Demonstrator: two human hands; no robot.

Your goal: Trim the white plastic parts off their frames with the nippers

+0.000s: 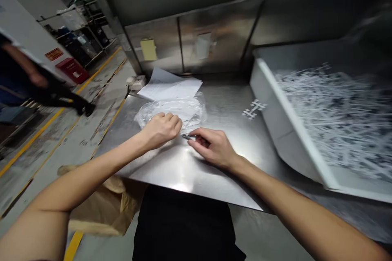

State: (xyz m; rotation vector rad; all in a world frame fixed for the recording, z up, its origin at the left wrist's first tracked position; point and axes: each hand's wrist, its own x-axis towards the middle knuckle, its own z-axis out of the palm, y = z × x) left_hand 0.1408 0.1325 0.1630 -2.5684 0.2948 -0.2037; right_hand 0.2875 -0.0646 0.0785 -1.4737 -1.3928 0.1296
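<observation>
Spreading beneath both hands, a steel table (226, 102) carries a large white bin (293, 119) at the right, filled with a heap of thin white pieces (343, 118) (blurred in places). Farther left lies a clear plastic bag (171, 110), just in front of paper sheets (168, 85). At the bag's near side, the left hand (163, 130) has its fingers curled into a fist; whether they grip anything is hidden. Beside the bin rests a branched white piece (255, 109). Between thumb and fingers, the right hand (216, 147) pinches a small dark object (185, 136), its tip toward the left hand.
</observation>
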